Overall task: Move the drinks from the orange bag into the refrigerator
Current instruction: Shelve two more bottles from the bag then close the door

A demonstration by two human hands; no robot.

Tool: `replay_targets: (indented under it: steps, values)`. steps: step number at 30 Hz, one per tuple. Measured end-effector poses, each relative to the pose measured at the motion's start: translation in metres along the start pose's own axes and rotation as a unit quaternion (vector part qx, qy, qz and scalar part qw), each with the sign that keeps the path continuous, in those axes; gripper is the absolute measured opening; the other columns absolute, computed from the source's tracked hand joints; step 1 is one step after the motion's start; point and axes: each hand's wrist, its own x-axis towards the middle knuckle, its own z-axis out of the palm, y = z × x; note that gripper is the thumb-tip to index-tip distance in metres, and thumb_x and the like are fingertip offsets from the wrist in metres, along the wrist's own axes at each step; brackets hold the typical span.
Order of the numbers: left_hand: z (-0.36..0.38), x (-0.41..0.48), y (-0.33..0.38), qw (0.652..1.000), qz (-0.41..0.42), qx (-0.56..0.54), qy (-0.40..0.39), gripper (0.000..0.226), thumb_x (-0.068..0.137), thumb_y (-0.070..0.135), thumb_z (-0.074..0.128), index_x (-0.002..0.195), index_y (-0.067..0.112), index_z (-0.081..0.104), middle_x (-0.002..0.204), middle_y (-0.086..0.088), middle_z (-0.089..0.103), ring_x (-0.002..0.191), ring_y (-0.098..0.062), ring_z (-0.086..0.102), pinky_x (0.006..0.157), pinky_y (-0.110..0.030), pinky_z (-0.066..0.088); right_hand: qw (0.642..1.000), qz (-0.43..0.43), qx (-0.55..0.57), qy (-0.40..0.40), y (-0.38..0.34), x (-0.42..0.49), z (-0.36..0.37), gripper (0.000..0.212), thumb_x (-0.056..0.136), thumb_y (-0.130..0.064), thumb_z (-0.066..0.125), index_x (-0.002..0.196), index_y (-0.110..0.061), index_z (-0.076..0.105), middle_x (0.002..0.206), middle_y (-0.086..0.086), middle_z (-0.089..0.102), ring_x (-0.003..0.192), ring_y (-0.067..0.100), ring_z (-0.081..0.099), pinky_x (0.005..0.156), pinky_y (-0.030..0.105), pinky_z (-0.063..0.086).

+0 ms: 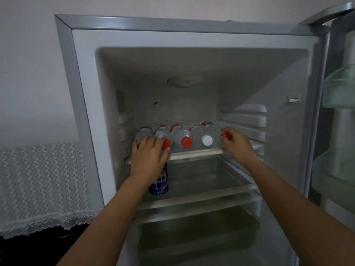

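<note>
The refrigerator (84, 112) stands open. Several clear water bottles lie side by side on its top shelf (201, 151), caps toward me. My left hand (148, 156) rests over the two leftmost bottles (163, 132), fingers around a red cap. My right hand (237, 144) grips the red cap of the rightmost bottle (214, 129). Between them lie a red-capped bottle (182, 135) and a white-capped bottle (201, 136). A blue Pepsi can (159, 182) stands on the shelf below, partly behind my left wrist. The orange bag is out of view.
The fridge door (340, 112) hangs open at the right with clear door bins. Lower glass shelves (201, 196) and a crisper drawer (197, 233) sit beneath. A lace-covered surface (40, 185) stands to the left of the fridge.
</note>
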Motion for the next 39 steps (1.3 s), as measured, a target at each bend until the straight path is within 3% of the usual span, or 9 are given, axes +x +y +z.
replay_targets:
  steps: [4,8,13,18,25,32,39]
  values:
    - [-0.013,-0.02,0.007,0.998,0.035,-0.051,0.019,0.05,0.087,0.046,0.027,0.123,0.02,0.051,0.122,-0.005,0.06,0.12,-0.025,0.046,0.104,-0.043,0.028,0.999,-0.023,-0.013,0.036,-0.01,-0.019,-0.006,0.033,0.091,-0.013,0.048,0.124,-0.013,0.053,0.121,0.013,0.061,0.103,0.022,0.055,0.084,0.024,0.037]
    - [-0.021,-0.042,0.009,0.993,0.045,-0.11,0.004,0.041,0.093,0.038,0.042,0.128,0.019,0.048,0.127,-0.005,0.056,0.121,-0.023,0.044,0.105,-0.038,0.027,0.995,-0.059,-0.01,0.085,-0.022,-0.046,-0.011,0.028,0.09,-0.011,0.05,0.116,-0.008,0.059,0.116,0.013,0.064,0.109,0.025,0.057,0.083,0.02,0.036]
    - [-0.031,-0.069,0.01,0.982,0.057,-0.179,0.007,0.04,0.089,0.036,0.046,0.123,0.014,0.052,0.122,-0.009,0.06,0.116,-0.026,0.05,0.101,-0.036,0.031,0.987,-0.099,0.002,0.128,-0.036,-0.097,-0.02,0.034,0.086,-0.013,0.051,0.119,-0.007,0.055,0.118,0.012,0.06,0.112,0.026,0.053,0.097,0.038,0.042]
    - [-0.039,-0.099,0.022,0.972,0.088,-0.217,-0.011,0.04,0.089,0.033,0.048,0.122,0.011,0.054,0.119,-0.012,0.062,0.112,-0.027,0.055,0.1,-0.035,0.034,0.987,-0.095,-0.069,0.106,-0.033,-0.153,-0.027,0.043,0.083,-0.022,0.046,0.124,-0.01,0.051,0.125,0.01,0.056,0.117,0.026,0.049,0.099,0.03,0.036]
    - [-0.05,-0.153,0.037,0.969,0.104,-0.221,-0.033,0.056,0.085,0.045,0.031,0.123,0.011,0.052,0.12,-0.012,0.061,0.112,-0.027,0.055,0.098,-0.038,0.037,0.985,-0.059,-0.135,0.093,-0.029,-0.224,-0.047,0.036,0.09,-0.01,0.052,0.125,-0.008,0.05,0.127,0.014,0.054,0.119,0.029,0.047,0.093,0.019,0.027]
    - [-0.084,-0.215,0.051,0.976,0.085,-0.2,-0.015,0.052,0.085,0.042,0.033,0.115,0.008,0.057,0.11,-0.015,0.065,0.102,-0.031,0.059,0.09,-0.04,0.041,0.986,-0.051,-0.139,0.072,-0.039,-0.3,-0.073,0.034,0.09,-0.011,0.05,0.125,-0.008,0.05,0.127,0.013,0.054,0.121,0.028,0.045,0.09,0.01,0.021]
    - [-0.145,-0.309,0.08,0.987,0.019,-0.156,-0.031,0.052,0.085,0.042,0.029,0.115,0.011,0.057,0.108,-0.013,0.065,0.099,-0.031,0.059,0.088,-0.042,0.043,0.991,-0.044,-0.111,0.053,-0.067,-0.401,-0.112,0.035,0.092,-0.014,0.047,0.127,-0.01,0.049,0.131,0.009,0.053,0.123,0.024,0.044,0.094,0.016,0.023]
